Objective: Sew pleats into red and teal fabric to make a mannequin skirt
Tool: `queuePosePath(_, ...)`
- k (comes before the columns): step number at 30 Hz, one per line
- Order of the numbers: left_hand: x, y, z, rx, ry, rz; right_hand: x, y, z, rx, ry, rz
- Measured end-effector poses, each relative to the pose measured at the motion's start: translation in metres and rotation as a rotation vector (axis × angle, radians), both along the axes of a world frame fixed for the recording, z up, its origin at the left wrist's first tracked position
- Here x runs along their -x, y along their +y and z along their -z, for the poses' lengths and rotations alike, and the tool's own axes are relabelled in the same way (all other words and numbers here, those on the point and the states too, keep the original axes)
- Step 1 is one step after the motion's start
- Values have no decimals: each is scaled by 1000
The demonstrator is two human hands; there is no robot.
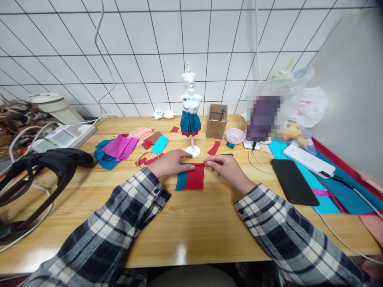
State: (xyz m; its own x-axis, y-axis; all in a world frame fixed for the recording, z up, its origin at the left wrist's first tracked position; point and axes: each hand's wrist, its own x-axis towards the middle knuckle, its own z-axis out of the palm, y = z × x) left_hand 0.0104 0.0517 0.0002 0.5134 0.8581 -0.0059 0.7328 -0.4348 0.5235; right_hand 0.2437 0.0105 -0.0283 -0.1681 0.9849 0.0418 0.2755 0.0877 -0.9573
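A small piece of cloth, teal [180, 181] at the left and red [196, 179] at the right, lies flat on the wooden table. My left hand [172, 163] rests over its upper left, fingers stretched out, the thumb pressing on the red part. At the upper right corner of the cloth, my right hand [223, 166] is closed in a pinch; what sits between its fingertips is too small to make out. Just beyond stands a white mini dress form [191, 101] wearing a teal skirt [190, 122] with a red hem.
Cloth scraps [121, 147] and a ring [140, 157] lie left. A cardboard box [217, 123], pink bowl [235, 136] and red scrap [214, 148] stand or lie behind my right hand. Right are a phone [295, 181] and cables; far left, a black headset [36, 175].
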Motion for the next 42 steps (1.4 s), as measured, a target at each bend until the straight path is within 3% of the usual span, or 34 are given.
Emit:
queuePosePath(4, -19, 11, 17, 22, 23, -106, -4, 4, 2, -77, -45, -13)
queuePosePath(10, -25, 14, 34, -102, -7, -96, -4, 9, 12, -131, -181, -7)
queuePosePath(16, -22, 9, 36, -43, -145, -121, -5, 11, 14, -263, -415, -40)
queuePosePath(22, -23, 7, 41, -157, -88, -79, -3, 8, 13, -342, -527, -91)
queuePosePath(31, -23, 2, 41, -177, -67, -75, 7, 4, 5, -446, -930, -150)
queuePosePath(42, -23, 6, 44, -158, -25, -79, 10, 5, 5, -449, -1057, -179)
